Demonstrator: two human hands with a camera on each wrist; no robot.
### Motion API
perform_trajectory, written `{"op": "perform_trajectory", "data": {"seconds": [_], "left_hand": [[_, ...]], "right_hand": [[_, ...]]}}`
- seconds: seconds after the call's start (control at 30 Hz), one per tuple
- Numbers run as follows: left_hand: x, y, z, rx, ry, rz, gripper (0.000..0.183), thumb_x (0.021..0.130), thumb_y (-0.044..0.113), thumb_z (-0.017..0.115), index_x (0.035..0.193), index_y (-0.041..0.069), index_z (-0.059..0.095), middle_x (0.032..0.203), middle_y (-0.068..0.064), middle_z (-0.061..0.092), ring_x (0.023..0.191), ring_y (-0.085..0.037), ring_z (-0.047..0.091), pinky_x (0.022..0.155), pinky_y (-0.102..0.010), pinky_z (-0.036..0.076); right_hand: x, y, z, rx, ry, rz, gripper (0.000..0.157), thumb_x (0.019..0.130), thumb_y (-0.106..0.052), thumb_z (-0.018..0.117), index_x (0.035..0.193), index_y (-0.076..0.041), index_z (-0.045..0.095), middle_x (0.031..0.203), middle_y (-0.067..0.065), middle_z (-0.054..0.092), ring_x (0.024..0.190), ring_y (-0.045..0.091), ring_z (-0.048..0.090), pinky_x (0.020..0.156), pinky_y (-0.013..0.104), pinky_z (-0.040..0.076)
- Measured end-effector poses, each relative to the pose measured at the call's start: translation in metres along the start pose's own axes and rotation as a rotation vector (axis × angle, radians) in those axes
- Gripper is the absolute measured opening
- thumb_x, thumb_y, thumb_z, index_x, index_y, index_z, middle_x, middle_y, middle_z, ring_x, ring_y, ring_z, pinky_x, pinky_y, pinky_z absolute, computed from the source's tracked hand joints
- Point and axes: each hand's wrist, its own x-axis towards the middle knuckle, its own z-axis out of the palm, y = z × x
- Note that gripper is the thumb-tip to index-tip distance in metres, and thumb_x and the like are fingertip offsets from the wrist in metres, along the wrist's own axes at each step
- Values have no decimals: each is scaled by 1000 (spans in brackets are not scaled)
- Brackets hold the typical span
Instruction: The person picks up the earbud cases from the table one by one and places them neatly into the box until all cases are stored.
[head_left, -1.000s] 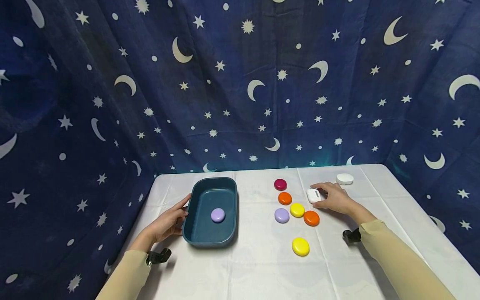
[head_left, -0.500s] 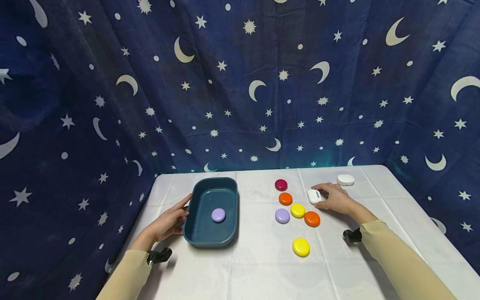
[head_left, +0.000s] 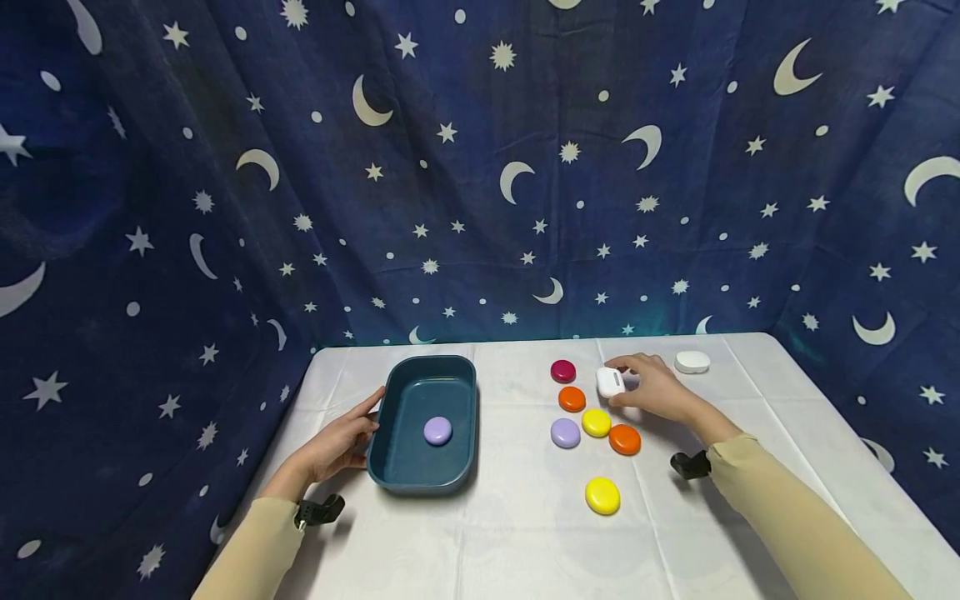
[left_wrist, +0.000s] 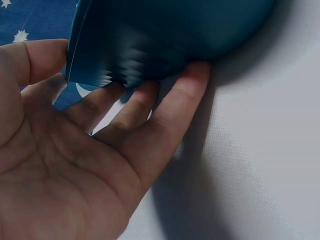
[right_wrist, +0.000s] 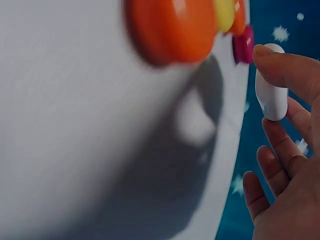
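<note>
My right hand [head_left: 651, 388] pinches a white earbud case [head_left: 610, 382] between thumb and fingertips, above the table behind the yellow and orange discs. In the right wrist view the case [right_wrist: 271, 87] appears side-on and apart from the tabletop, and the other fingers are spread below it. At the left, a dark teal rectangular box [head_left: 382, 467] stands on the table with one lilac disc [head_left: 437, 431] inside. My left hand [head_left: 337, 443] touches the box's left wall with fairly straight fingers. The left wrist view shows its fingertips [left_wrist: 196, 75] against the outer wall.
Between box and right hand lie several glossy discs: crimson [head_left: 563, 371], orange [head_left: 572, 399], yellow [head_left: 596, 422], lilac [head_left: 566, 432], a second orange [head_left: 625, 439] and a nearer yellow [head_left: 602, 496]. A white oblong object [head_left: 692, 362] lies at the back right. A patterned curtain [head_left: 450, 167] hangs behind.
My right hand has raised the earbud case from the table and moved it slightly left and away from me. The left hand and the box have stayed in place.
</note>
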Motion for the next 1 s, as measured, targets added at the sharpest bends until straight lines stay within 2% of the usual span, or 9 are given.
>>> {"op": "perform_trajectory", "data": {"seconds": [0.37,0.6,0.73,0.83,1.0], "left_hand": [[0,1,1,-8,9,-7,63,94,14,43,144,47,23,146,-12,20,116,-33,39,73,-49,48],[0,2,1,-8,14,-8,63,93,14,44,143,47,23,145,-11,17,118,-34,32,71,-49,48],[0,1,0,-12,5,-2,64,93,14,44,144,46,22,143,-12,18,116,-33,33,71,-49,48],[1,0,-1,-12,4,2,64,93,14,45,144,46,22,137,-14,22,108,-31,38,70,-48,48],[1,0,-1,-11,-2,2,64,93,16,45,144,46,22,135,-16,25,106,-29,39,71,-48,48]], "right_hand": [[14,-66,15,64,-24,-66,60,67,-40,81,122,-36,56,114,-6,52,112,24,36,88,49,37],[27,-100,28,86,-35,-136,66,61,-53,80,122,-42,54,119,-10,50,112,18,34,89,48,38],[32,-118,37,92,-20,-235,64,63,-52,79,121,-38,56,111,-13,51,109,13,36,89,43,34],[34,-133,42,93,-6,-309,62,65,-46,80,121,-33,58,109,-13,52,107,12,37,90,42,30],[37,-155,51,89,2,-374,60,64,-36,83,119,-30,60,107,-12,53,105,11,37,90,40,29]]}}
